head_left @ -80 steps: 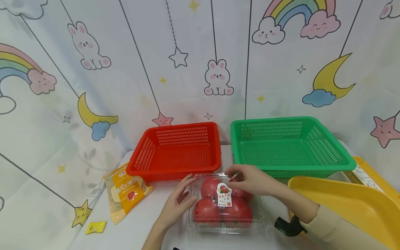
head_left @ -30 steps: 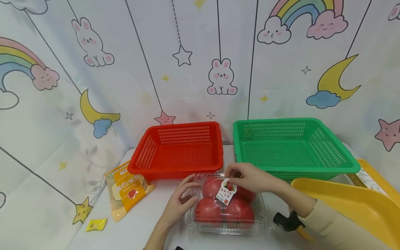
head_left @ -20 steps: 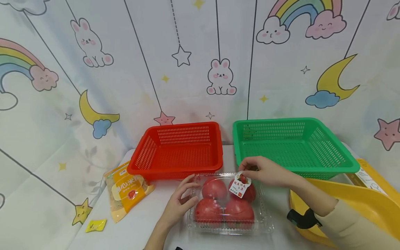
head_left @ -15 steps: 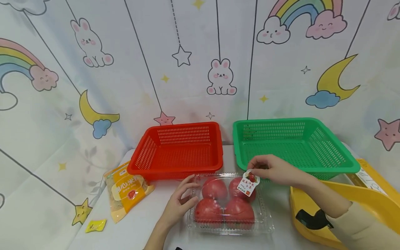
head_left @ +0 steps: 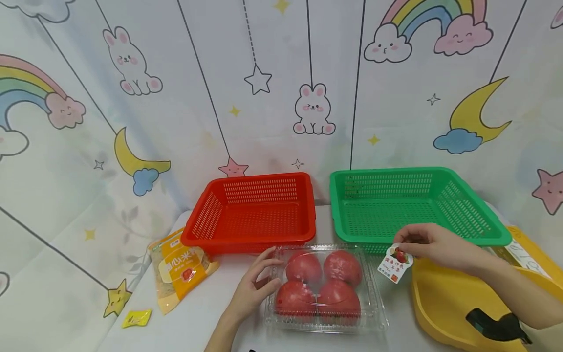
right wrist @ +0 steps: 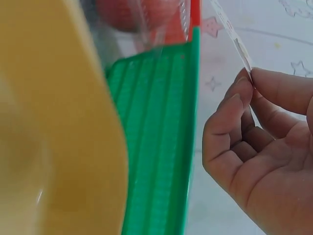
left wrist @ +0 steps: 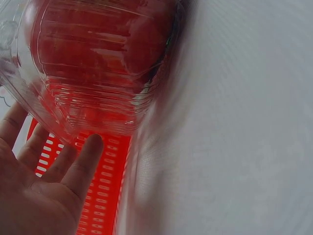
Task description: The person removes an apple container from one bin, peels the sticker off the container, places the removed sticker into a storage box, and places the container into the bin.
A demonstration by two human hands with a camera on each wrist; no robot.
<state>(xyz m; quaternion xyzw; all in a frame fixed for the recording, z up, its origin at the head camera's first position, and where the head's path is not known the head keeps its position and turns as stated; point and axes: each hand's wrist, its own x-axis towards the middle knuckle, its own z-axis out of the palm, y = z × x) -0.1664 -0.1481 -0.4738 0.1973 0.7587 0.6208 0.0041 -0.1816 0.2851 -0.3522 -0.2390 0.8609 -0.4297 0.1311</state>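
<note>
A clear plastic clamshell box (head_left: 326, 326) with several round red fruits (head_left: 343, 268) stands on the white table in the head view. At its left side is my left hand (head_left: 251, 289), its fingers spread and resting along the edge. The left wrist view shows this hand (left wrist: 46, 181) with fingers extended beside the clear wall (left wrist: 105, 93). My right hand (head_left: 442, 248) pinches a white sticker label (head_left: 395, 264) with a red fruit picture, held right of the box. Thumb and forefinger grip the label (right wrist: 234, 36) by its edge in the right wrist view.
Behind stand a red basket (head_left: 248, 243) and a green basket (head_left: 422, 240). A yellow basin (head_left: 424, 305) lies below my right forearm. On the left are an orange food pouch (head_left: 186, 266) and a small yellow packet (head_left: 137, 318). A patterned curtain (head_left: 272, 112) hangs behind.
My right hand has drawn the label off the middle of the box lid and carried it rightward, clear of the box. My left hand stays at the box's left side.
</note>
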